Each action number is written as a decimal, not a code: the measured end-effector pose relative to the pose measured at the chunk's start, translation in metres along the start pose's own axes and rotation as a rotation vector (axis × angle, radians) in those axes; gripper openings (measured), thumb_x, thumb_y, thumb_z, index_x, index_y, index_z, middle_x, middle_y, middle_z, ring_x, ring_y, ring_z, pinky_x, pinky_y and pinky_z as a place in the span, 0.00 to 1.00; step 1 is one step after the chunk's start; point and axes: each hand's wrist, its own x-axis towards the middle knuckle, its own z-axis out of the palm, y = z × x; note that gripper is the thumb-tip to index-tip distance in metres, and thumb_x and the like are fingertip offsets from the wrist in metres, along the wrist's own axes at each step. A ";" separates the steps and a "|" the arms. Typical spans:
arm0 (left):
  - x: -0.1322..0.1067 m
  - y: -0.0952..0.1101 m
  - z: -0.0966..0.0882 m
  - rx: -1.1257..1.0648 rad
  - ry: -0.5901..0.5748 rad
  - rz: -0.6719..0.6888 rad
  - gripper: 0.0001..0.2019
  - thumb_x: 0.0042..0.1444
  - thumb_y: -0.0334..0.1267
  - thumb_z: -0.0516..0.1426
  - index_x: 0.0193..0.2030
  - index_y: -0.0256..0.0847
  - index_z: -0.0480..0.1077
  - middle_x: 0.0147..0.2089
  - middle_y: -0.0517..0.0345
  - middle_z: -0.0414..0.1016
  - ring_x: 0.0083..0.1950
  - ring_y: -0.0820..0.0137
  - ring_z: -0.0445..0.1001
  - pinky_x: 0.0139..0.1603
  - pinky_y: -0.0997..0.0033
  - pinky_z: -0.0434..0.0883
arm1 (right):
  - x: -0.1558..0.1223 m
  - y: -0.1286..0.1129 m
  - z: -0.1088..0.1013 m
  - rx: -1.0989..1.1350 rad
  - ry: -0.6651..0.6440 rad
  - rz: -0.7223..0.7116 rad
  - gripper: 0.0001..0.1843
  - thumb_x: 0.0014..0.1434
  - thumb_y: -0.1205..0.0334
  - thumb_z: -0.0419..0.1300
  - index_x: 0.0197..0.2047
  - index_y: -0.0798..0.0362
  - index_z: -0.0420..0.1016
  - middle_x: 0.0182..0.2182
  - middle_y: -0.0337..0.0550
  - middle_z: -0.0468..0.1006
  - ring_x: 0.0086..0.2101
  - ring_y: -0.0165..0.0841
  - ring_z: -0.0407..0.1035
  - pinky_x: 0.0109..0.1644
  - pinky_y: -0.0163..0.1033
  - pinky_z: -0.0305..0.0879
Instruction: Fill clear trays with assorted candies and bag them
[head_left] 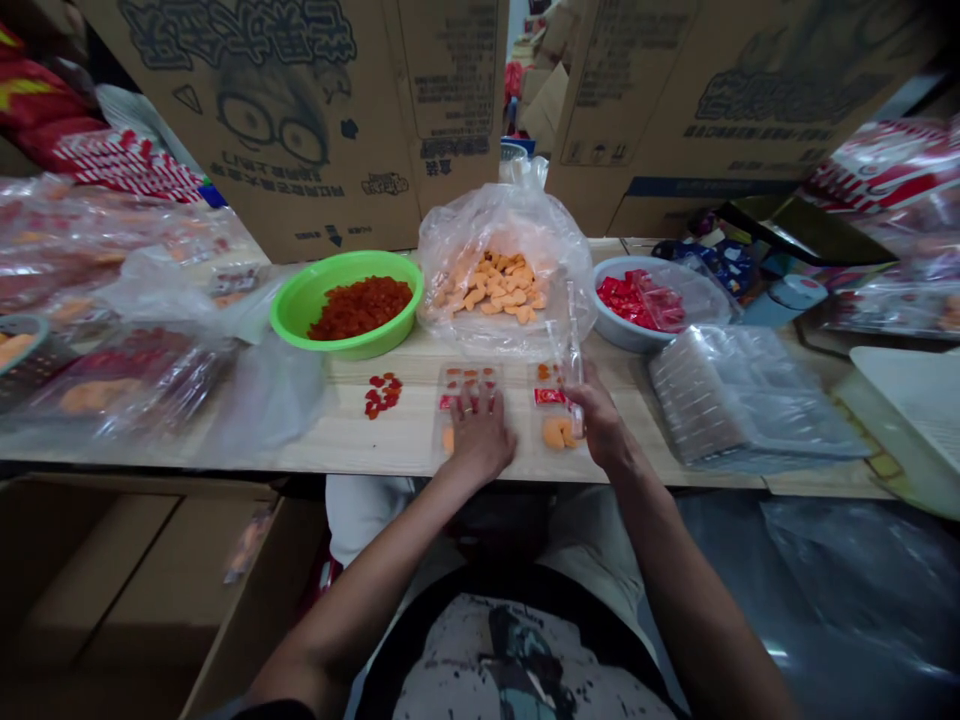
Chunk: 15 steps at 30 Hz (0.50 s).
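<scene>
My left hand [482, 438] rests over the left clear plastic tray [436, 440], fingers spread and covering most of a red packet and an orange piece in it. In my right hand [601, 415] is a thin clear plastic piece [574, 350], held on edge; it looks like a tray or lid. It stands over the right side of a second clear tray [535, 425]. That tray holds small orange-red pieces [547, 373] at the top, a red packet [550, 396] in the middle and an orange folded cookie [558, 432] at the bottom.
A green bowl [289, 325] of orange-red pieces, a clear bag [442, 245] of orange cookies and a pale blue bowl [611, 335] of red packets line the back. Loose red pieces [383, 395] lie left; stacked clear trays [742, 400] stand right. Cardboard boxes [360, 130] rise behind.
</scene>
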 end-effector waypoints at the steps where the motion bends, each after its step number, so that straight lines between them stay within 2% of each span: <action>1: -0.002 -0.011 -0.003 -0.013 0.013 -0.027 0.36 0.59 0.42 0.55 0.73 0.37 0.53 0.77 0.43 0.41 0.76 0.40 0.35 0.72 0.37 0.37 | -0.003 -0.001 -0.001 0.015 0.013 -0.004 0.40 0.54 0.47 0.59 0.69 0.42 0.59 0.67 0.37 0.62 0.68 0.50 0.49 0.71 0.59 0.45; 3: -0.009 -0.030 -0.014 -0.135 0.074 -0.078 0.34 0.57 0.41 0.57 0.70 0.38 0.58 0.76 0.43 0.45 0.76 0.40 0.36 0.72 0.38 0.39 | -0.008 -0.001 -0.002 0.037 0.005 0.016 0.40 0.53 0.50 0.59 0.69 0.42 0.60 0.69 0.35 0.59 0.69 0.48 0.46 0.72 0.59 0.40; 4: -0.013 -0.035 -0.022 -0.263 0.128 -0.084 0.32 0.56 0.42 0.58 0.68 0.39 0.62 0.75 0.42 0.50 0.76 0.41 0.40 0.72 0.39 0.42 | -0.011 0.001 0.001 0.043 -0.020 0.033 0.39 0.53 0.51 0.59 0.69 0.41 0.60 0.69 0.34 0.57 0.70 0.46 0.44 0.73 0.59 0.37; 6: -0.019 -0.032 -0.040 -0.680 0.218 -0.046 0.25 0.56 0.45 0.60 0.59 0.40 0.71 0.68 0.42 0.65 0.71 0.46 0.57 0.68 0.45 0.56 | -0.014 0.005 0.011 0.069 -0.096 0.040 0.39 0.55 0.52 0.59 0.69 0.39 0.59 0.71 0.31 0.54 0.71 0.43 0.41 0.73 0.57 0.34; 8: -0.022 -0.013 -0.056 -1.227 0.210 0.001 0.19 0.55 0.49 0.62 0.49 0.40 0.76 0.53 0.46 0.77 0.54 0.57 0.75 0.56 0.57 0.71 | -0.016 0.009 0.026 0.111 -0.179 0.017 0.37 0.57 0.50 0.60 0.69 0.39 0.59 0.71 0.31 0.52 0.71 0.40 0.41 0.74 0.54 0.34; 9: -0.023 -0.002 -0.062 -1.484 0.173 0.002 0.18 0.53 0.50 0.64 0.45 0.39 0.77 0.45 0.50 0.79 0.44 0.64 0.78 0.47 0.64 0.74 | -0.017 0.010 0.034 0.142 -0.210 0.008 0.36 0.58 0.49 0.59 0.69 0.39 0.59 0.71 0.31 0.52 0.71 0.39 0.41 0.74 0.53 0.35; 10: -0.023 0.009 -0.067 -1.697 0.126 -0.018 0.17 0.50 0.48 0.67 0.41 0.38 0.77 0.38 0.54 0.79 0.36 0.70 0.77 0.40 0.70 0.75 | -0.018 0.012 0.041 0.180 -0.232 0.005 0.35 0.60 0.48 0.58 0.69 0.38 0.59 0.71 0.31 0.53 0.71 0.39 0.41 0.74 0.52 0.35; 12: -0.021 0.026 -0.072 -1.952 0.058 -0.096 0.17 0.41 0.42 0.72 0.36 0.36 0.77 0.31 0.59 0.77 0.29 0.77 0.74 0.33 0.78 0.73 | -0.020 0.014 0.052 0.271 -0.241 0.011 0.32 0.63 0.45 0.55 0.69 0.38 0.60 0.70 0.32 0.56 0.70 0.37 0.42 0.74 0.51 0.37; 15: -0.017 0.034 -0.074 -2.039 0.023 -0.195 0.18 0.36 0.36 0.74 0.34 0.35 0.77 0.30 0.60 0.78 0.27 0.79 0.74 0.31 0.82 0.73 | -0.022 0.018 0.058 0.378 -0.230 0.026 0.32 0.64 0.42 0.53 0.69 0.38 0.60 0.69 0.33 0.58 0.70 0.36 0.43 0.74 0.51 0.38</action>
